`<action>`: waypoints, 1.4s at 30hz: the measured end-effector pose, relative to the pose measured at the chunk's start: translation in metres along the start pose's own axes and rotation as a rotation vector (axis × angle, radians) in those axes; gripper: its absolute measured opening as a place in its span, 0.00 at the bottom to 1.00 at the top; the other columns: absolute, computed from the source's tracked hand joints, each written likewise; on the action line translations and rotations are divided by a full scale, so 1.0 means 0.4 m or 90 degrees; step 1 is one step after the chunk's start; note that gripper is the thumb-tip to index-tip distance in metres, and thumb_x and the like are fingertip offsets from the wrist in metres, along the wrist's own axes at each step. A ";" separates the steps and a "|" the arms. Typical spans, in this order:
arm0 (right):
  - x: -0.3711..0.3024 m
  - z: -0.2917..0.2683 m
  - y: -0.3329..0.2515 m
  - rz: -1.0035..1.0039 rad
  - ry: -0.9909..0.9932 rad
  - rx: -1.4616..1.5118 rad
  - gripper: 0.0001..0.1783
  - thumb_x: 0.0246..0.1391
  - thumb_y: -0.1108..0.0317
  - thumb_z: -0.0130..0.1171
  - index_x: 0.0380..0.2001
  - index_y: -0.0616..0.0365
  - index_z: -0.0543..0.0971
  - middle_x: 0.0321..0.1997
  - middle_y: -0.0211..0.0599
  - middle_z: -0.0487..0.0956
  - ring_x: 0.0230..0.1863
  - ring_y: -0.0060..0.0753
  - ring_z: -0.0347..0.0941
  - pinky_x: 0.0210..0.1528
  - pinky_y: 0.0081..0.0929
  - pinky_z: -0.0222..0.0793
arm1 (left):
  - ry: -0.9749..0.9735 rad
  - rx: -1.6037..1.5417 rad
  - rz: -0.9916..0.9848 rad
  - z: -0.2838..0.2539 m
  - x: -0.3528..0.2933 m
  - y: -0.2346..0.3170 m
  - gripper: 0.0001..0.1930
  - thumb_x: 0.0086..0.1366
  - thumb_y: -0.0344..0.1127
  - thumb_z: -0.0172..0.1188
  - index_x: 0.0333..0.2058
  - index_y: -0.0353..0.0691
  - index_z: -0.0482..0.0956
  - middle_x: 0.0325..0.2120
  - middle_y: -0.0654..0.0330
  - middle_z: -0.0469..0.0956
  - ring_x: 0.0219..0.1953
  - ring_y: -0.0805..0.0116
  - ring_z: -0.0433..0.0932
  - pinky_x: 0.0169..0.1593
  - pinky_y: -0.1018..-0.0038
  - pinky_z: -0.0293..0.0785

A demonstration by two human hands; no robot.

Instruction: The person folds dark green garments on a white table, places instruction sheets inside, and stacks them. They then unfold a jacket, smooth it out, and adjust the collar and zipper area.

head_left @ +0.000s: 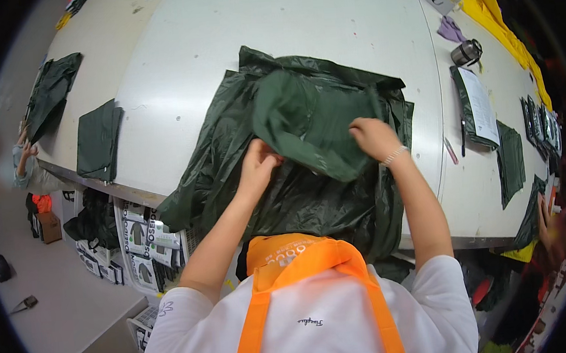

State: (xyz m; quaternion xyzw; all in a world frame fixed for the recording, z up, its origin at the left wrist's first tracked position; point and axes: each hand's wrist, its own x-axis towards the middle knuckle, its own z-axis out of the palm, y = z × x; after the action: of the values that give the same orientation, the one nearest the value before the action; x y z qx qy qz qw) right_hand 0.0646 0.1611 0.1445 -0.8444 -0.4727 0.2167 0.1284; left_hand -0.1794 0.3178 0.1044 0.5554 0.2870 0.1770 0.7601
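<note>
A dark green, shiny garment, which looks like rainwear, lies spread on the white table in front of me. Over its middle is a duller green piece of fabric, raised and partly smeared by motion. My left hand has its fingers closed at the lower left edge of that fabric. On the right side, my right hand is closed at the fabric's other edge, fingers curled inward. The garment's lower end hangs over the table's front edge against my orange apron.
A folded green garment lies to the left; beyond it, a person's hand touches another. At right are a flask, a folded garment under a paper sheet, a pen and yellow cloth. Packaged goods fill shelves below.
</note>
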 end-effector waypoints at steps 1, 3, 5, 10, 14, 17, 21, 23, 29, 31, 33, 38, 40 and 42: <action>-0.040 -0.025 0.018 0.034 0.063 -0.029 0.12 0.53 0.66 0.50 0.37 0.57 0.79 0.41 0.42 0.79 0.47 0.44 0.73 0.51 0.38 0.66 | 0.117 0.208 0.037 -0.014 0.027 -0.046 0.19 0.60 0.28 0.55 0.48 0.31 0.62 0.40 0.53 0.71 0.40 0.68 0.74 0.46 0.73 0.69; -0.110 -0.021 0.088 0.035 0.108 -0.014 0.11 0.51 0.71 0.50 0.36 0.57 0.79 0.44 0.40 0.78 0.50 0.43 0.70 0.54 0.40 0.63 | 0.207 0.215 0.074 0.078 0.065 0.033 0.27 0.58 0.26 0.57 0.52 0.31 0.54 0.44 0.53 0.66 0.39 0.68 0.72 0.43 0.74 0.69; -0.142 0.012 0.112 0.009 0.181 0.011 0.11 0.49 0.75 0.51 0.36 0.57 0.78 0.46 0.38 0.77 0.53 0.43 0.68 0.56 0.41 0.60 | 0.303 0.161 0.115 0.105 0.131 0.035 0.30 0.57 0.27 0.59 0.53 0.32 0.51 0.47 0.52 0.63 0.38 0.68 0.71 0.42 0.73 0.69; -0.163 0.088 0.112 0.011 0.342 0.018 0.12 0.42 0.79 0.57 0.34 0.56 0.79 0.50 0.33 0.74 0.50 0.45 0.65 0.54 0.37 0.60 | 0.348 0.140 0.311 0.029 0.242 0.019 0.28 0.59 0.23 0.55 0.56 0.37 0.51 0.52 0.53 0.62 0.42 0.68 0.70 0.42 0.75 0.70; -0.126 0.094 0.115 0.061 0.461 0.055 0.14 0.40 0.77 0.61 0.34 0.55 0.78 0.45 0.35 0.74 0.35 0.39 0.68 0.39 0.30 0.67 | 0.362 0.044 0.089 0.002 0.264 0.064 0.22 0.61 0.20 0.50 0.53 0.37 0.58 0.49 0.55 0.68 0.42 0.68 0.73 0.45 0.75 0.72; -0.102 0.090 0.102 0.117 0.419 0.137 0.17 0.40 0.80 0.59 0.38 0.57 0.75 0.44 0.37 0.74 0.22 0.30 0.67 0.28 0.24 0.68 | 0.328 0.033 0.105 -0.006 0.267 0.056 0.15 0.59 0.17 0.50 0.46 0.33 0.68 0.48 0.55 0.71 0.42 0.68 0.75 0.46 0.75 0.72; -0.097 0.106 0.144 0.251 0.493 0.322 0.18 0.41 0.84 0.56 0.39 0.62 0.71 0.45 0.36 0.74 0.16 0.17 0.64 0.22 0.17 0.65 | 0.175 0.218 0.267 -0.047 0.257 0.081 0.14 0.55 0.14 0.51 0.39 0.29 0.79 0.42 0.53 0.77 0.40 0.69 0.77 0.42 0.77 0.75; -0.085 0.102 0.143 0.265 0.610 0.538 0.11 0.46 0.87 0.53 0.34 0.65 0.69 0.49 0.40 0.73 0.20 0.15 0.69 0.23 0.13 0.66 | 0.117 0.133 0.041 -0.102 0.265 0.095 0.15 0.55 0.15 0.53 0.42 0.30 0.78 0.37 0.52 0.79 0.34 0.70 0.78 0.38 0.78 0.75; -0.083 0.082 0.179 0.210 0.531 0.760 0.07 0.50 0.85 0.51 0.33 0.69 0.75 0.48 0.46 0.75 0.30 0.26 0.76 0.31 0.18 0.75 | -0.073 0.482 0.191 -0.157 0.302 0.169 0.07 0.45 0.24 0.67 0.23 0.31 0.77 0.25 0.58 0.78 0.26 0.70 0.77 0.32 0.78 0.73; -0.094 0.059 0.196 0.152 0.413 0.762 0.07 0.51 0.84 0.51 0.32 0.69 0.77 0.46 0.48 0.76 0.31 0.28 0.77 0.31 0.20 0.76 | -0.139 0.659 0.315 -0.188 0.333 0.211 0.17 0.37 0.33 0.73 0.14 0.31 0.72 0.20 0.59 0.74 0.21 0.65 0.74 0.28 0.74 0.70; -0.098 0.025 0.190 0.132 0.260 0.608 0.04 0.51 0.79 0.56 0.31 0.67 0.77 0.37 0.41 0.79 0.27 0.23 0.75 0.28 0.17 0.72 | -0.023 0.879 0.106 -0.202 0.369 0.248 0.15 0.39 0.33 0.73 0.19 0.32 0.74 0.26 0.57 0.76 0.31 0.65 0.75 0.36 0.73 0.71; -0.068 -0.001 0.158 0.226 0.224 0.360 0.05 0.53 0.73 0.58 0.32 0.64 0.78 0.27 0.32 0.77 0.15 0.17 0.65 0.18 0.16 0.61 | 0.180 0.638 0.358 -0.013 0.327 0.177 0.18 0.45 0.36 0.70 0.34 0.38 0.75 0.35 0.55 0.75 0.36 0.57 0.73 0.41 0.65 0.67; -0.054 0.003 0.148 0.263 0.230 0.423 0.05 0.55 0.74 0.56 0.33 0.64 0.76 0.28 0.32 0.77 0.16 0.16 0.66 0.19 0.15 0.62 | -0.064 0.723 0.635 0.059 0.252 0.054 0.13 0.43 0.38 0.69 0.26 0.43 0.76 0.33 0.60 0.75 0.35 0.61 0.74 0.38 0.66 0.68; -0.040 0.028 0.158 0.193 0.271 0.449 0.04 0.56 0.74 0.54 0.33 0.64 0.75 0.30 0.31 0.76 0.19 0.16 0.67 0.22 0.15 0.63 | -0.117 0.749 0.491 0.105 0.208 -0.048 0.13 0.46 0.38 0.67 0.31 0.43 0.78 0.35 0.62 0.75 0.42 0.62 0.72 0.44 0.67 0.66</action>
State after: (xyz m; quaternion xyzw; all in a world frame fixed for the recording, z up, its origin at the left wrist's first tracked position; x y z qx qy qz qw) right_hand 0.0986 0.1146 0.1119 -0.8347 -0.2037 0.2023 0.4700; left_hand -0.0893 0.3294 0.0755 0.9487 0.0523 0.2014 0.2382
